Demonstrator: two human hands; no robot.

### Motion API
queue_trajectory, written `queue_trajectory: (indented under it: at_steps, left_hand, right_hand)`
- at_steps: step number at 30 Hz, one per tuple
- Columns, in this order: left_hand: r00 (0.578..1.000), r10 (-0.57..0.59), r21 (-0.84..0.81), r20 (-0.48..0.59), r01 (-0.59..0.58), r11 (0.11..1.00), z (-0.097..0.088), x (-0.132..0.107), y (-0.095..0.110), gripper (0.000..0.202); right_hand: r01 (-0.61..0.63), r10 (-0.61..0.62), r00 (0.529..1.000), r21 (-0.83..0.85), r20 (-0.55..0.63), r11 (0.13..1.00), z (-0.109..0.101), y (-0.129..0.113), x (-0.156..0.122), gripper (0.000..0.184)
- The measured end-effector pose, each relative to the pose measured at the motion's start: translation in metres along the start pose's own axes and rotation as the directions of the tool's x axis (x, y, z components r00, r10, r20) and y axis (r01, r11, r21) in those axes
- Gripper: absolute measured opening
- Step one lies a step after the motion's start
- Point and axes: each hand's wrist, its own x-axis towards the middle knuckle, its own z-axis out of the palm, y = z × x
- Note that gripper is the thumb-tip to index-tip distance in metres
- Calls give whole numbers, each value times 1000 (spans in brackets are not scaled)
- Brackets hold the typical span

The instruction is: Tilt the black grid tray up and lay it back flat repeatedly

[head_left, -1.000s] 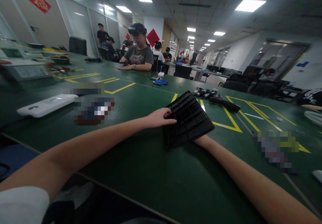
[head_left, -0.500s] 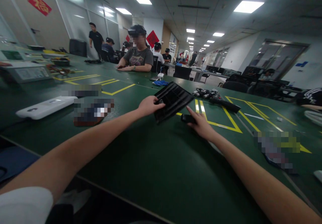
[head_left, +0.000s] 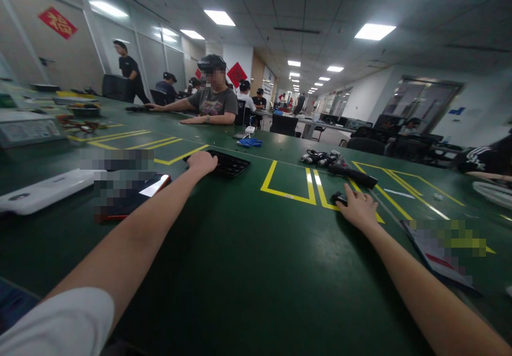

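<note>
My left hand (head_left: 201,162) is closed over the left part of a flat black panel (head_left: 234,165). The panel lies low at the table surface and has a grid-like pattern; its kind is not clear. Farther right, my right hand (head_left: 360,209) has its fingers around a small dark object (head_left: 339,198) at the corner of a yellow tape outline. Much of that object is hidden by the fingers, so I cannot make out what it is.
The green table (head_left: 256,270) carries yellow tape (head_left: 288,197). A white device (head_left: 48,190) and a dark flat item (head_left: 132,198) lie left. Ahead are blue gloves (head_left: 250,142) and black cabled gear (head_left: 322,157). A seated person (head_left: 214,100) is across the table.
My left hand has brought the black panel left and down from a raised, tilted position onto the table. My right hand has moved right with the small dark object.
</note>
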Motion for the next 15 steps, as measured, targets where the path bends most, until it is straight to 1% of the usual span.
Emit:
queue_trajectory:
  at_steps: [2, 3, 5, 6, 7, 9, 10, 11, 12, 13, 15]
  left_hand:
    - [999, 30, -1, -35, -30, 1000, 1, -9, 10, 40]
    - [996, 74, -12, -47, -74, 997, 3, -17, 17, 40]
    - [979, 198, -42, -49, -200, 979, 11, -39, 32, 41]
    - [962, 271, -60, -39, -273, 960, 17, -52, 39, 42]
    - [940, 340, -77, -21, -341, 937, 24, -64, 45, 42]
    - [861, 507, -105, 40, -501, 859, 37, -85, 52, 47]
    - [824, 561, -111, 77, -552, 826, 43, -91, 54, 50]
    - [796, 595, -113, 113, -585, 803, 47, -94, 54, 52]
    - [782, 606, -110, 143, -596, 795, 50, -95, 54, 53]
    - [783, 600, -105, 163, -591, 800, 52, -94, 53, 52]
    - [785, 593, -102, 178, -585, 805, 51, -90, 52, 47]
  right_hand:
    - [21, -21, 996, 5, -89, 1000, -7, -10, -4, 60]
    - [66, -63, 991, 18, -120, 998, -10, -17, -7, 59]
    - [198, -188, 973, 66, -137, 978, -15, -36, -17, 58]
    - [277, -263, 956, 102, -129, 956, -17, -46, -24, 58]
    - [354, -340, 933, 143, -115, 924, -19, -58, -32, 58]
    - [487, -481, 873, 234, -85, 842, -22, -79, -50, 58]
    - [535, -541, 839, 275, -61, 799, -24, -87, -59, 57]
    - [570, -590, 807, 307, -31, 762, -25, -94, -66, 55]
    - [592, -628, 779, 330, 3, 736, -26, -99, -72, 52]
    - [605, -653, 757, 342, 34, 719, -27, -103, -77, 50]
    - [616, -676, 733, 349, 77, 707, -29, -106, -81, 50]
